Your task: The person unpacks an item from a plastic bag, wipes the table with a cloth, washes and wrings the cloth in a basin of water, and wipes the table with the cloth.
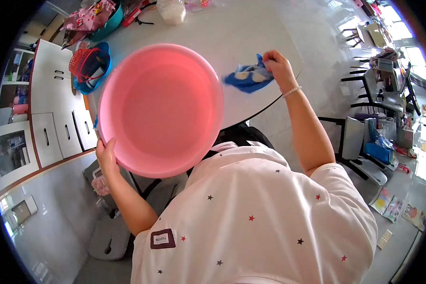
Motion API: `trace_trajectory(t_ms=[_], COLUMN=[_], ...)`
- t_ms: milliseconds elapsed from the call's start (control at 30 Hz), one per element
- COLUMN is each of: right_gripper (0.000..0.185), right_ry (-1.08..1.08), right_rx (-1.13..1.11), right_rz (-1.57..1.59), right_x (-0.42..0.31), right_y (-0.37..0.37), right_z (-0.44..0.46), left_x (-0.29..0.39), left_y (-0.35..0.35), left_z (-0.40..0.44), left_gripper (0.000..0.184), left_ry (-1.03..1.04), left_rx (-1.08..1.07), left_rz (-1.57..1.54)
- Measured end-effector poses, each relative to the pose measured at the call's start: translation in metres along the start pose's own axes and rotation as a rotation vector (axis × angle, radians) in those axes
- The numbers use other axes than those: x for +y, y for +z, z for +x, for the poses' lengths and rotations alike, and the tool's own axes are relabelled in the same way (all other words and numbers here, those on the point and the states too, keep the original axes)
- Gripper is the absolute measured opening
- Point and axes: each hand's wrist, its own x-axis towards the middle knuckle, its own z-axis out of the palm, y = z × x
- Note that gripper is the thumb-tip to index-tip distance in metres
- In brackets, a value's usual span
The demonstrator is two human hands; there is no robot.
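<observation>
Two hands busy here: the left hand is gripping the rim of a big pink basin tilted up above the floor, while the right hand pinches a blue patterned cloth, kinda blurry so maybe fabric, just beside the basin's other side.

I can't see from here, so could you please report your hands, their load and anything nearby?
Left hand gripping pink basin; right hand holding blue patterned cloth beside it; blue tub with red basket beyond, leftward.
</observation>
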Motion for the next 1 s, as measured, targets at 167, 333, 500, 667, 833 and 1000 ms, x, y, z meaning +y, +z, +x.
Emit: trace_trajectory(t_ms=[167,333,500,667,833,1000], right_gripper=[0.034,0.041,0.024,0.012,0.015,0.037], right_ry=[-0.266,-0.075,-0.269,-0.751,-0.572,-0.248], right_rx=[0.13,0.008,-0.447,-0.813,-0.707,-0.274], right_rz=[-0.909,-0.996,-0.492,-0.064,-0.059,-0.6], right_x=[0.058,0.09,0.076,0.025,0.024,0.046], right_y=[-0.039,-0.049,-0.067,-0.106,-0.169,-0.212], right_z=[-0.018,-0.006,0.027,0.036,0.057,0.107], left_x=[0.027,0.108,0.134,0.066,0.031,0.101], left_y=[0.003,0.08,0.253,0.443,0.49,0.459], left_z=[-0.023,-0.109,-0.163,-0.108,-0.072,-0.149], left_gripper=[0.046,0.032,0.027,0.058,0.066,0.076], left_ry=[0.24,0.494,0.58,0.534,0.171,-0.329], left_rx=[0.404,0.3,-0.234,-0.091,-0.266,0.237], left_rz=[0.641,0.123,0.122,0.599,0.718,0.115])
